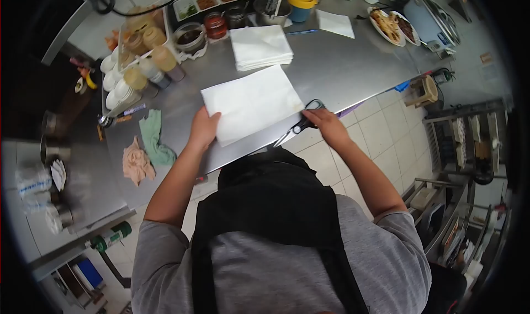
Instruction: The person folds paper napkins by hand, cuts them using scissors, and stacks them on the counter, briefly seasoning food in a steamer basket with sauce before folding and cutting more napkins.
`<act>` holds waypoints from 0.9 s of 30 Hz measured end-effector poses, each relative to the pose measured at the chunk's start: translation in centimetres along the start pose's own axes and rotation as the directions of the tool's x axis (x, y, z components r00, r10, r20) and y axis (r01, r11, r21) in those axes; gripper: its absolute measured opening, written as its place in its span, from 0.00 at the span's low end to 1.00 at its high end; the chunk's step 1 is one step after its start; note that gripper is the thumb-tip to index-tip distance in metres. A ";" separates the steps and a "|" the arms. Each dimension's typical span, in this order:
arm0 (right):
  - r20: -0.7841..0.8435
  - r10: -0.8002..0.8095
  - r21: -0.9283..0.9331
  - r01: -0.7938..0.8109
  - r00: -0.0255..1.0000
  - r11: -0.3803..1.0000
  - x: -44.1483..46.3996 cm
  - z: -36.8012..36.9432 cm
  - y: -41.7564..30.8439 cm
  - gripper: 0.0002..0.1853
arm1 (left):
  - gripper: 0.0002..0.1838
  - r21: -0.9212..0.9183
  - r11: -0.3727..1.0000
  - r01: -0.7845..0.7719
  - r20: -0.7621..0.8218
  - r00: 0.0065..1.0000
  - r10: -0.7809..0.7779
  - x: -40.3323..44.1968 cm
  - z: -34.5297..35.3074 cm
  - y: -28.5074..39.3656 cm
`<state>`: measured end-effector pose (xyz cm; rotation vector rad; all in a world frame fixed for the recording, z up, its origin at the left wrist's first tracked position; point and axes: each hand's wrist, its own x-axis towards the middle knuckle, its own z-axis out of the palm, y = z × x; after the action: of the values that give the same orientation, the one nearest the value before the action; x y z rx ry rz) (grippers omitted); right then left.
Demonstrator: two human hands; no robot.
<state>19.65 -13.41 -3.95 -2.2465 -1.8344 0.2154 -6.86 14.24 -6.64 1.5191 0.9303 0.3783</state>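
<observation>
My left hand (205, 128) grips the left edge of a white paper sheet (251, 104), with the thumb on top and the other fingers mostly hidden beneath. In my right hand (328, 126) is a pair of black-handled scissors (298, 128), its blades pointing down and left past the counter edge. The fingers of that hand are at the sheet's right corner; whether they also pinch the paper I cannot tell. A stack of white paper sheets (261, 48) lies just behind the held one on the steel counter (326, 71).
Squeeze bottles (165, 59) and white cups (117, 93) stand at the left. Green (154, 137) and peach (137, 162) cloths lie beside my left arm. Along the back are a red jar (215, 25), a yellow-lidded container (301, 6) and food plates (386, 27).
</observation>
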 end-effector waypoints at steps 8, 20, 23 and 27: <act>0.149 -0.013 -0.303 0.058 0.989 0.951 1.6 -1.5 -0.5 0.24 | 0.42 0.836 0.443 -0.323 -0.007 0.802 0.597 -6.3 -1.6 1.9; 0.717 0.163 0.672 -0.734 0.678 0.099 -6.2 -2.4 2.2 0.26 | 0.31 0.900 0.260 -0.350 0.165 0.826 0.539 -12.5 6.6 -4.2; 0.691 -0.037 0.674 -0.661 0.722 -0.330 -8.4 -1.8 -0.1 0.24 | 0.28 0.914 0.244 -0.324 0.123 0.795 0.594 -13.0 7.2 -4.1; 0.667 -0.071 0.670 -0.639 0.741 -0.378 -10.4 -1.4 -4.1 0.22 | 0.29 0.917 0.249 -0.311 0.108 0.797 0.594 -12.4 7.6 -4.0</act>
<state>14.02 -22.92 -1.87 -1.1089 -0.1798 1.7776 -10.43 -0.30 -8.41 2.9124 0.9057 0.5419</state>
